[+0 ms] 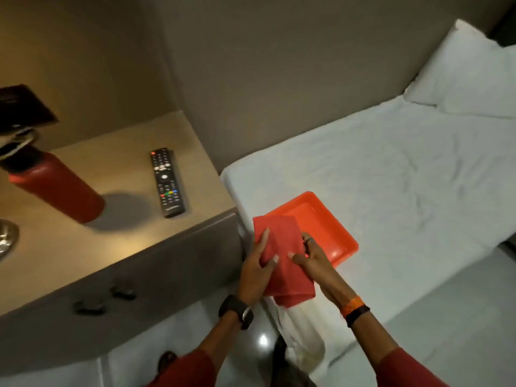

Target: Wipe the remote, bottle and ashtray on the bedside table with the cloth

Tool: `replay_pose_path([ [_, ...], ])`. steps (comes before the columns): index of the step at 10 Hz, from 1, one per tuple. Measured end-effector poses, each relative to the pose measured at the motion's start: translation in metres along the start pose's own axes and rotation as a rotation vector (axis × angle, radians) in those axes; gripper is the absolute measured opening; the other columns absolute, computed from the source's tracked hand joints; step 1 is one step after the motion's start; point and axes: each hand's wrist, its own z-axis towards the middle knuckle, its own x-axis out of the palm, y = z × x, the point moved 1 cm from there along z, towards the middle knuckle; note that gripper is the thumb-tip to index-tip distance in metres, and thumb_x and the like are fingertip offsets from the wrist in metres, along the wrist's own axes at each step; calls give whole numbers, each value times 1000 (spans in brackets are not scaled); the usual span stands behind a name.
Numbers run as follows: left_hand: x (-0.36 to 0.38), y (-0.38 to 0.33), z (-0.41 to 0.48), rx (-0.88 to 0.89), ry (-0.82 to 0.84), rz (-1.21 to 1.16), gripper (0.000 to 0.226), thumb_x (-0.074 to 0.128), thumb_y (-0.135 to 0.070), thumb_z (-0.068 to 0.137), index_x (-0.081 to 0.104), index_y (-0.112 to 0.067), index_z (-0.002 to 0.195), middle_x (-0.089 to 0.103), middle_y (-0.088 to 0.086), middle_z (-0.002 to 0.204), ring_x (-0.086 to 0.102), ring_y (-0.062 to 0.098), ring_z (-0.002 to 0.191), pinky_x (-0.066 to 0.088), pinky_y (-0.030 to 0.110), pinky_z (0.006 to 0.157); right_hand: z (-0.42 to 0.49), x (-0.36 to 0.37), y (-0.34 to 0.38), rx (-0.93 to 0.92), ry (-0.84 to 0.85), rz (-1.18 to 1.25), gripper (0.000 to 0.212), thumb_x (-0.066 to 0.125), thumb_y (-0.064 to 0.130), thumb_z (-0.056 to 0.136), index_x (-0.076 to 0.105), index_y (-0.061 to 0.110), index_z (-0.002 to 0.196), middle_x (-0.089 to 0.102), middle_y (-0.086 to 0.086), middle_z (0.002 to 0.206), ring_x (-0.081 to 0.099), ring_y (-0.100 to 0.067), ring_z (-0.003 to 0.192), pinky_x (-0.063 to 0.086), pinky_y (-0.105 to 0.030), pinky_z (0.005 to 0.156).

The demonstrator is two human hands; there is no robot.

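A folded red cloth (284, 255) is held between my left hand (258, 270) and my right hand (311, 259), over the near corner of the bed. The black remote (167, 182) lies face up on the bedside table (117, 247), near its right edge. A red bottle (58, 188) with a black cap stands at the table's left. At the far left edge, a shiny metal ashtray (7, 238) is only partly in view. Both hands are well to the right of the table.
An orange plastic tray (329, 219) rests on the white bed (391, 191), just behind the cloth. A pillow (469, 76) lies at the head of the bed. A dark wall panel (25, 107) is above the bottle. The table front carries dark drawer handles (89, 307).
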Motion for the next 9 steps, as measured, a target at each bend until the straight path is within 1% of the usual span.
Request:
replay_pose_path([
  [1,84,23,53,-152,228,-1,86,62,-2,92,11,-29,156,26,5,161,35,20,143,33,43,119,46,-75,-52,39,-30,-115,47,53,2,97,46,19,139,58,-3,135,58,-20,120,47,-42,106],
  [2,118,44,94,-173,257,15,94,62,5,89,4,-26,156,21,6,163,30,21,146,31,40,120,88,-101,-84,33,-9,-167,51,51,2,98,40,19,144,53,-3,140,52,-25,129,43,-43,109],
  [3,145,83,157,-178,174,113,102,65,10,84,1,-20,157,9,7,165,20,19,150,26,25,117,157,-114,-129,5,6,-226,61,48,-6,93,33,15,148,49,-6,145,49,-25,130,39,-49,113],
  [4,156,108,181,-232,188,274,106,66,11,82,-3,-19,157,-8,10,166,8,22,152,23,27,119,195,-116,-163,27,15,-308,68,46,-13,87,31,13,149,50,-6,138,51,-26,121,40,-52,110],
  [5,161,131,194,-303,239,461,104,62,13,84,-9,-15,155,-26,10,162,0,28,153,29,38,120,220,-109,-199,124,73,-602,73,48,-9,85,26,9,152,50,-26,134,51,-41,121,42,-48,101],
  [6,159,122,197,-262,207,529,98,63,2,88,-6,-14,156,-22,11,163,3,32,153,28,43,120,217,-105,-191,113,-24,-733,69,52,0,87,29,8,151,44,-28,136,44,-45,125,44,-48,99],
  [7,127,70,206,-17,76,819,85,59,-25,93,3,-14,157,-8,11,166,-2,33,153,13,47,125,216,-110,-119,-146,-177,-935,65,62,19,87,38,11,146,43,-20,143,42,-40,129,45,-51,101],
  [8,84,0,221,255,-130,1015,79,56,-33,93,14,-12,156,6,13,166,4,33,153,13,52,124,225,-115,-33,-418,-325,-1021,60,62,33,88,45,13,142,47,-17,144,43,-37,132,40,-51,107],
  [9,15,-140,228,650,-437,1093,78,54,-38,88,23,-10,154,22,15,162,17,33,151,18,55,123,212,-131,119,-752,-509,-1085,61,50,48,90,46,15,141,46,-16,147,38,-36,139,27,-56,117],
])
